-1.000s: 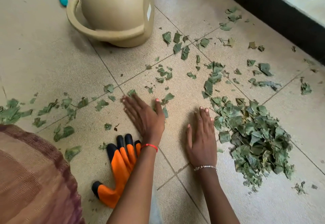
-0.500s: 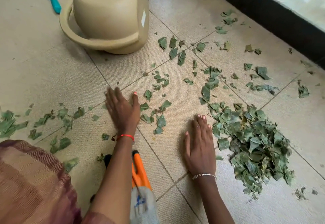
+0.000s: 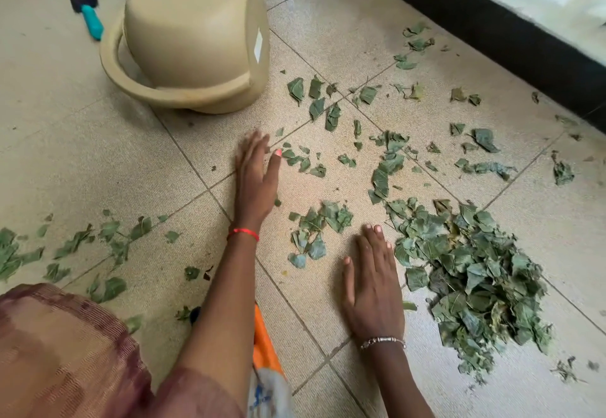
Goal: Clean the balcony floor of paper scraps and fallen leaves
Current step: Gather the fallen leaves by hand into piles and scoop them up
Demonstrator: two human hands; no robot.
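A big pile of green leaf pieces [image 3: 465,273] lies on the tiled floor at the right. My right hand [image 3: 372,283] rests flat on the tile just left of that pile, fingers straight. My left hand [image 3: 255,175] lies flat farther forward, fingers straight and slightly blurred, beside a few scattered leaves [image 3: 301,161]. A small clump of leaves [image 3: 314,230] sits between the two hands. More loose leaves [image 3: 82,243] are strewn at the left and toward the far right wall.
A beige plastic bin [image 3: 193,40] lies on its side ahead of my left hand. A teal-handled black brush [image 3: 87,7] lies behind it. An orange glove [image 3: 265,348] shows under my left forearm. A black wall base [image 3: 492,20] runs along the right.
My left hand has slid forward across the floor toward the bin, leaving a small clump of leaves behind it. The right hand stays flat beside the big pile.
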